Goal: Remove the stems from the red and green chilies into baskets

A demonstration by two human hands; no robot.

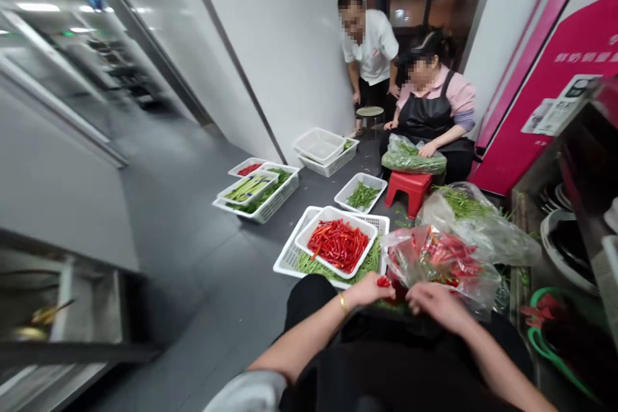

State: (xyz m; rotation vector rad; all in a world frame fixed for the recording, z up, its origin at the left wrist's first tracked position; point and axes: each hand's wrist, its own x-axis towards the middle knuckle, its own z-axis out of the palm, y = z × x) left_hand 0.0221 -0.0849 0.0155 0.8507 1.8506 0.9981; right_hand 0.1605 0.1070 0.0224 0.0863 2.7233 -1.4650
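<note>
My left hand, with a gold bracelet at the wrist, is closed on red chili peppers whose ends show past the fingers. My right hand is closed just to the right of it, fingertips together; anything in them is too small to make out. Beyond both hands lies a clear plastic bag full of red chili peppers. A white basket of red chili peppers stands ahead of my left hand. It rests on a larger white basket holding long green beans.
A seated co-worker handles a bag of greens on a red stool. Another person bends behind. White baskets of vegetables stand on the floor to the left. A green-rimmed basket and shelving are at the right.
</note>
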